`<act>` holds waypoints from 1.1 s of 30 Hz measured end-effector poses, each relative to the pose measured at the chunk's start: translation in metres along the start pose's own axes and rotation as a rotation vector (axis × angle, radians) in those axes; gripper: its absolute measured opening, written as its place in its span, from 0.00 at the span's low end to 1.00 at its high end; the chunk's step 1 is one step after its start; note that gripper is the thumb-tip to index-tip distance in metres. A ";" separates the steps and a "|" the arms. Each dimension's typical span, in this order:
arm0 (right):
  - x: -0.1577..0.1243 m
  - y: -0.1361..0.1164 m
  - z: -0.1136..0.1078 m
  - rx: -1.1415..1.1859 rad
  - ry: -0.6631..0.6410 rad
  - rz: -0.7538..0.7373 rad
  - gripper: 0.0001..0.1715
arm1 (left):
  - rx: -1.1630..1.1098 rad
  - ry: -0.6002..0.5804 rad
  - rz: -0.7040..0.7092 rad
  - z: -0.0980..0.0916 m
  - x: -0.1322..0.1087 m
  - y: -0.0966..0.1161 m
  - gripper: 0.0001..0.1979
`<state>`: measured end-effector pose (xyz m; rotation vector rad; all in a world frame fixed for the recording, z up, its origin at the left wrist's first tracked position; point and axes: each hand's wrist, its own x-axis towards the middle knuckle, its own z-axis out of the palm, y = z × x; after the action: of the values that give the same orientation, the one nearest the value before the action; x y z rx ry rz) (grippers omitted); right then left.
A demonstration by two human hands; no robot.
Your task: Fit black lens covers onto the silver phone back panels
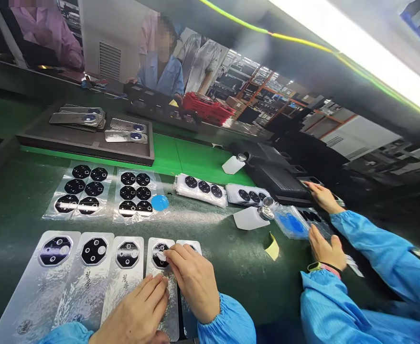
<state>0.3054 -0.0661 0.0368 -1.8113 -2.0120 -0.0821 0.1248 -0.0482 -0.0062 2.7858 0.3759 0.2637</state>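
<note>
Left hand touches rippled silvery panel; right pinches white wad.

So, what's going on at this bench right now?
The right hand pinches a small white wad against the black octagonal plate on a rippled silver panel, fourth from the left in a row of five. The left hand lies partly over that same panel. Off to the right, one of a co-worker's hands is near a clear plastic bag with blue contents.
</note>
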 end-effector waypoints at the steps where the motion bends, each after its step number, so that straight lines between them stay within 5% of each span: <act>1: 0.001 0.000 -0.001 0.011 0.006 -0.001 0.19 | 0.000 0.016 -0.002 0.001 0.000 0.000 0.34; 8: 0.004 0.003 -0.008 0.067 0.002 -0.009 0.26 | -0.003 0.120 -0.014 0.006 0.000 0.001 0.33; 17: 0.001 0.007 -0.002 0.146 0.012 -0.001 0.15 | -0.004 0.113 0.008 -0.002 0.001 -0.001 0.32; 33: -0.001 0.009 -0.001 0.216 0.049 0.031 0.15 | -0.028 0.108 0.001 0.003 -0.001 -0.002 0.30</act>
<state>0.3143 -0.0659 0.0352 -1.6876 -1.8801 0.0954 0.1244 -0.0477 -0.0093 2.7519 0.3929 0.4180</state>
